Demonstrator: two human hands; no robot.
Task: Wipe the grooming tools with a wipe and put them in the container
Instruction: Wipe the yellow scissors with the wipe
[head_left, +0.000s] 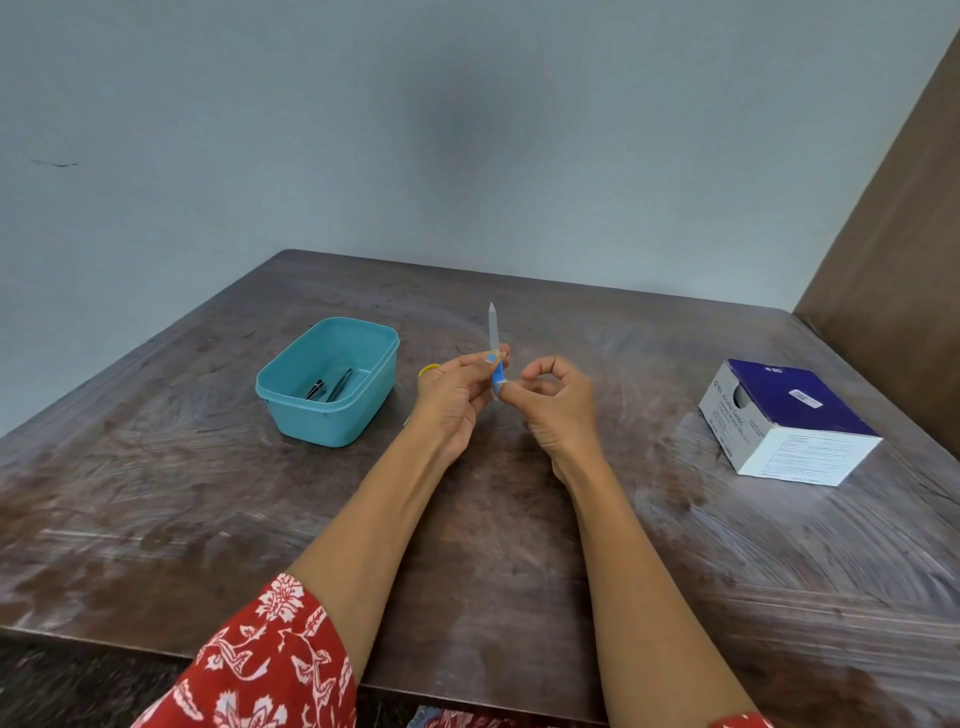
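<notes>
A nail file (492, 332) with a blue handle stands upright above the middle of the table. My left hand (454, 397) pinches it at the top of the handle, and my right hand (553, 402) grips the handle's lower end with its fingers curled. A teal plastic container (291, 395) sits to the left of my hands, with two dark metal tools (330, 387) lying inside it. A yellow loop (429, 369) of another tool peeks out behind my left hand. No wipe can be made out in either hand.
A blue and white box of wipes (789, 421) lies on the right part of the dark wooden table (208, 493). A grey wall runs behind the table, and a brown panel (898, 234) stands at the far right.
</notes>
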